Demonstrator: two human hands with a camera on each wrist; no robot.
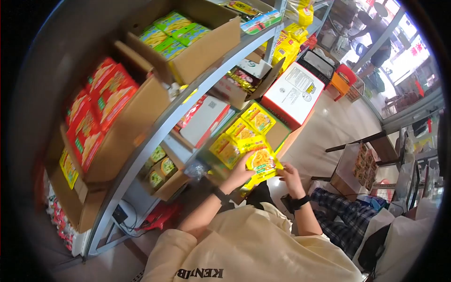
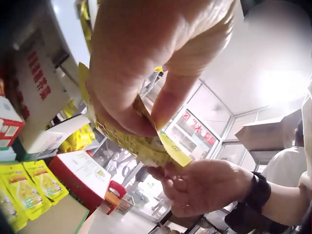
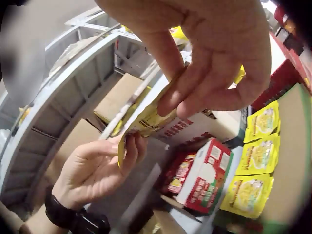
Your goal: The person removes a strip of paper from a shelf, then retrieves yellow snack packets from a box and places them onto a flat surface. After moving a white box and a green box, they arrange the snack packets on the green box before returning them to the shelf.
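Observation:
Between both hands is a yellow food packet (image 1: 262,160) with a picture of food on its front. My left hand (image 1: 240,173) grips its left edge, thumb on the front. The fingers of my right hand (image 1: 292,178) pinch its lower right side. In the right wrist view the packet (image 3: 151,118) is seen nearly edge-on between the two hands. Just beyond it, several similar yellow packets (image 1: 240,129) lie in a row on a cardboard surface. Another yellow piece (image 1: 253,181) shows below the held packet.
On the left shelf stand a carton (image 1: 206,42) of green packs and a carton (image 1: 136,113) of red packs. A white-topped red box (image 1: 296,91) lies beyond the row. Near the floor is a small carton (image 1: 171,181) of tubs. A person in plaid trousers (image 1: 345,216) is at right.

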